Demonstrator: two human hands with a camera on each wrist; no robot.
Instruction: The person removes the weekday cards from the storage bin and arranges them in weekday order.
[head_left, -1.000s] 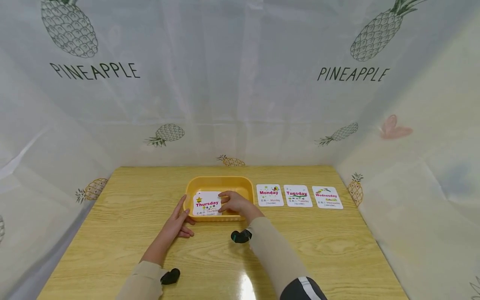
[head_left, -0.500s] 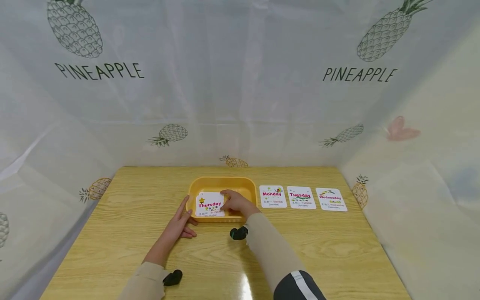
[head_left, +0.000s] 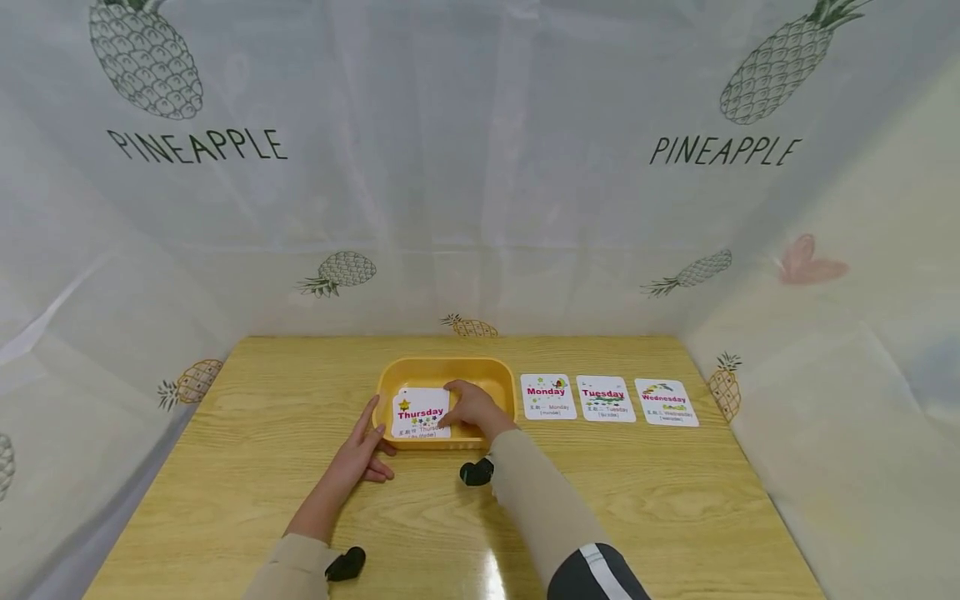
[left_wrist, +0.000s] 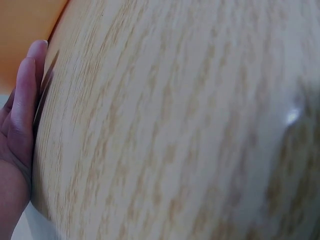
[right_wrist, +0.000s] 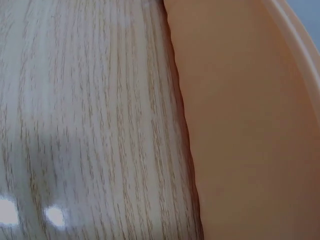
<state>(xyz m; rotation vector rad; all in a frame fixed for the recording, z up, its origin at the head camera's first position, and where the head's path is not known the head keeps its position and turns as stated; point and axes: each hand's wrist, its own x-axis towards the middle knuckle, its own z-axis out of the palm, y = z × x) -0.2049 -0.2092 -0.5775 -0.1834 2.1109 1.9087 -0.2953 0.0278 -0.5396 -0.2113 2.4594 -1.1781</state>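
A yellow tray (head_left: 498, 375) sits mid-table. Inside it a white "Thursday" card (head_left: 418, 412) leans at the left end. My right hand (head_left: 467, 406) reaches into the tray and pinches the card's right edge. My left hand (head_left: 363, 448) rests on the table with straight fingers against the tray's front left corner. In the left wrist view the left hand (left_wrist: 20, 120) lies beside the wood with the tray (left_wrist: 25, 30) at top left. The right wrist view shows only the tray wall (right_wrist: 240, 125) and the table (right_wrist: 90, 125).
Three cards lie in a row to the right of the tray: "Monday" (head_left: 548, 397), "Tuesday" (head_left: 605, 399) and "Wednesday" (head_left: 666, 402). A pineapple-print curtain (head_left: 480, 167) walls in the wooden table (head_left: 660, 500) at the back and both sides.
Both hands stay at the tray. The right fingers have drawn slightly off the card's printed word, and the view has shifted a little.
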